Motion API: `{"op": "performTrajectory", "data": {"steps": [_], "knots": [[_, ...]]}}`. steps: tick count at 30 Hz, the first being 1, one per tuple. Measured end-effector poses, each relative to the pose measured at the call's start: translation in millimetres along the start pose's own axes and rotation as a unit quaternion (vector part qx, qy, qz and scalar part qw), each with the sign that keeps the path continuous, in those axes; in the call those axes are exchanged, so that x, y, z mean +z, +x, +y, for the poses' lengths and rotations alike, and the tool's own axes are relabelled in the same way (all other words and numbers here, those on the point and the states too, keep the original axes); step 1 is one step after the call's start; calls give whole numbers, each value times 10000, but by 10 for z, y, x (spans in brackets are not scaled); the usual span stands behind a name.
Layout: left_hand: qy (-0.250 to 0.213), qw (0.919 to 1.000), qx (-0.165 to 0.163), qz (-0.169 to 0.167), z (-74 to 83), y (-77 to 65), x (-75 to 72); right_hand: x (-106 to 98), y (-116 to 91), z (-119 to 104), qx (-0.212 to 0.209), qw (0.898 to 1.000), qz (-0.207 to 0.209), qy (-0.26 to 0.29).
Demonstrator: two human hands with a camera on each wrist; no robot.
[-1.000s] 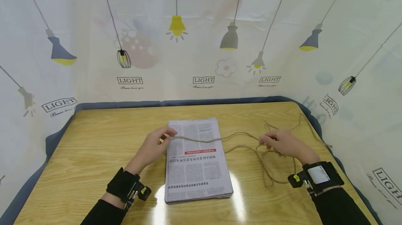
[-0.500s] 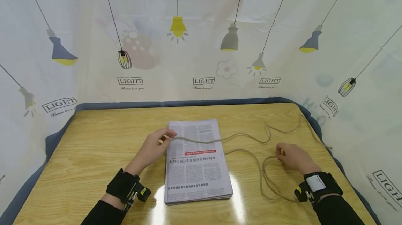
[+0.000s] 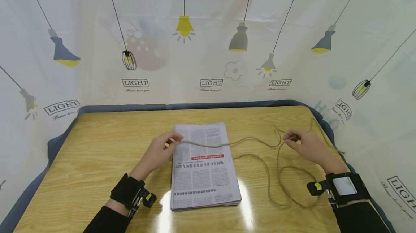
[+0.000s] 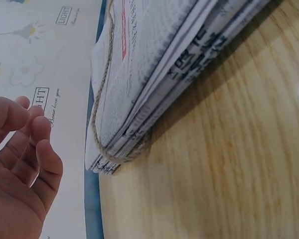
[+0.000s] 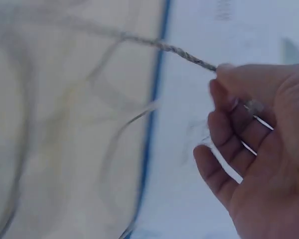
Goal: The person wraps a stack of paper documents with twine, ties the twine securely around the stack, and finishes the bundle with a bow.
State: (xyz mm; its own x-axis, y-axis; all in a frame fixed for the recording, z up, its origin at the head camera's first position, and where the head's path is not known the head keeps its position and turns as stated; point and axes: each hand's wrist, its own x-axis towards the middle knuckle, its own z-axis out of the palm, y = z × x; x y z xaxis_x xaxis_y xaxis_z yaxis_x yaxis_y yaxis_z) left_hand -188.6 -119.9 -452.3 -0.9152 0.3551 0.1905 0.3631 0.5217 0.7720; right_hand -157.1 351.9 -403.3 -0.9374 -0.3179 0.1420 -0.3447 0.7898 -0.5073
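A stack of folded newspapers (image 3: 206, 182) lies on the wooden table. Twine (image 3: 208, 146) crosses its top and, in the left wrist view, bends down over the stack's side and under it. My left hand (image 3: 160, 150) hovers at the stack's left edge, fingers loosely bent; in the left wrist view this hand (image 4: 25, 164) is apart from the twine (image 4: 97, 109) with nothing in its grasp. To the right of the stack, my right hand (image 3: 305, 146) pinches the twine between thumb and forefinger, seen closely in the right wrist view, where a frayed bit (image 5: 254, 107) shows behind the thumb.
Loose loops of twine (image 3: 282, 186) spread over the table's right side, one strand running to the far right corner. A pale printed curtain (image 3: 211, 45) hangs behind the table (image 3: 107, 135), with a blue-grey strip along its edge.
My right hand drew back toward the lower right, then moved up and left with twine in its pinch, shifting the loops on the right. My left hand and the newspapers have stayed put.
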Motion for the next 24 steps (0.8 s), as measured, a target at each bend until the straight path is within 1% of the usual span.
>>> {"op": "performTrajectory", "data": {"steps": [2,5,7,10,15,20,24], "knots": [[24,10000,48,6,14,8,-4,-85,93,-181,109,9989,55,459],[-4,9999,145,14,64,33,-2,-158,234,-429,285,9936,-65,1088],[-88,9997,216,4,110,59,9,-157,330,-572,302,9901,-205,1357],[-209,9991,356,-46,198,110,40,-99,481,-765,253,9861,-362,1603],[-274,9973,654,-187,398,200,117,61,687,-1077,-28,9831,-537,1751],[-474,9926,988,-523,652,280,222,196,816,-1392,-569,9823,-676,1651],[-705,9880,1076,-861,816,332,318,218,852,-1689,-922,9739,-796,1915]]}}
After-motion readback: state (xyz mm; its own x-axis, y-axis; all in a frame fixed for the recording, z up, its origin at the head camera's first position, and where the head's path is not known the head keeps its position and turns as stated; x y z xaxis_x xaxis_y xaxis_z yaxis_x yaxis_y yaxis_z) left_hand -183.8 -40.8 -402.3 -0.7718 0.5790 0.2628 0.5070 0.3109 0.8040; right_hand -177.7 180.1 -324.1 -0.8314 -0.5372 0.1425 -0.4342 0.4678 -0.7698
